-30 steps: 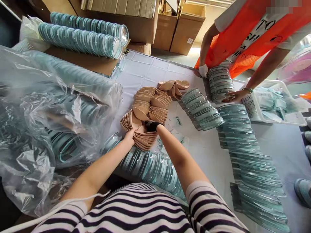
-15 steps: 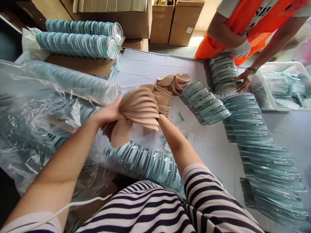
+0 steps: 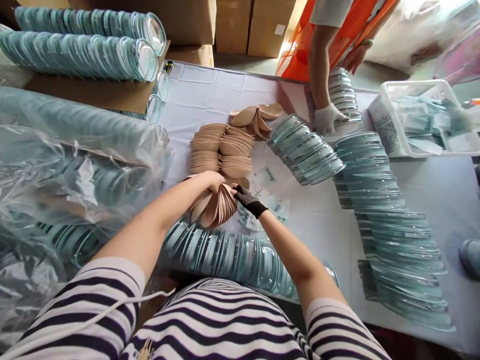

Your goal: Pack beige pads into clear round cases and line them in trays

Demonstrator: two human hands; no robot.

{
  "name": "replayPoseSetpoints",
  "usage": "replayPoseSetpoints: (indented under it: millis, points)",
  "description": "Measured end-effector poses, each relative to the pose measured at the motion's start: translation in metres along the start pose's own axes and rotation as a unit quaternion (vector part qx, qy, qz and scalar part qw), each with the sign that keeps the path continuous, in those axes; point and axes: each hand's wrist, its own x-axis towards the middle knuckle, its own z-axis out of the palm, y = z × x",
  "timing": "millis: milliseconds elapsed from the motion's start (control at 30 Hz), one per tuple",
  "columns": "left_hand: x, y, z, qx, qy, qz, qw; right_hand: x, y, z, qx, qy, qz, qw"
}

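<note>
Lowered from where it was raised half a second ago, the fanned stack of tan pads (image 3: 214, 206) now sits low over the white table (image 3: 225, 95), just above the near row of clear teal-rimmed discs (image 3: 232, 252). Left hand (image 3: 211, 181) curls over the stack's top, fingers closed on it; the black-gloved right hand (image 3: 245, 197) pinches its right edge. These pads look light, soft and bendy, liable to splay, so gripping both ends seems best. On the left, a large plastic bag (image 3: 75, 165) holds more discs. A white basket (image 3: 416, 120) holds small packets. A co-worker's white-gloved hand (image 3: 325, 119) rests on a far disc stack (image 3: 343, 97).
</note>
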Motion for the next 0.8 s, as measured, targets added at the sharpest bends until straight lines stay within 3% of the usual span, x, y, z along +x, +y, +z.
replayPoseSetpoints:
  millis: [167, 300, 367, 433, 533, 633, 700, 800]
  points:
    - [-0.016, 0.005, 0.003, 0.058, 0.037, -0.021, 0.997, -0.029, 0.012, 0.039, -0.078, 0.120, -0.074, 0.987]
    - [-0.035, 0.006, 0.022, 0.054, 0.078, -0.030, 0.995, -0.028, 0.027, 0.043, 0.056, 0.203, 0.032, 0.977]
    - [-0.039, 0.003, 0.031, 0.061, 0.095, -0.053, 0.992, -0.027, 0.034, 0.041, 0.092, 0.202, 0.065, 0.973]
    - [-0.040, 0.000, 0.039, 0.071, 0.116, -0.075, 0.988, -0.028, 0.036, 0.045, 0.080, 0.175, 0.050, 0.980]
    - [-0.038, -0.003, 0.045, 0.069, 0.159, -0.083, 0.981, -0.030, 0.032, 0.064, -0.024, 0.155, -0.021, 0.987]
    - [-0.036, -0.004, 0.040, 0.038, 0.199, -0.092, 0.975, -0.019, 0.023, 0.074, -0.170, 0.172, -0.102, 0.965]
    - [-0.036, -0.002, 0.033, 0.013, 0.221, -0.096, 0.970, -0.007, 0.018, 0.064, -0.239, 0.188, -0.134, 0.943]
    - [-0.042, 0.008, 0.032, 0.012, 0.240, -0.080, 0.967, 0.005, 0.013, 0.031, -0.294, 0.189, -0.141, 0.926]
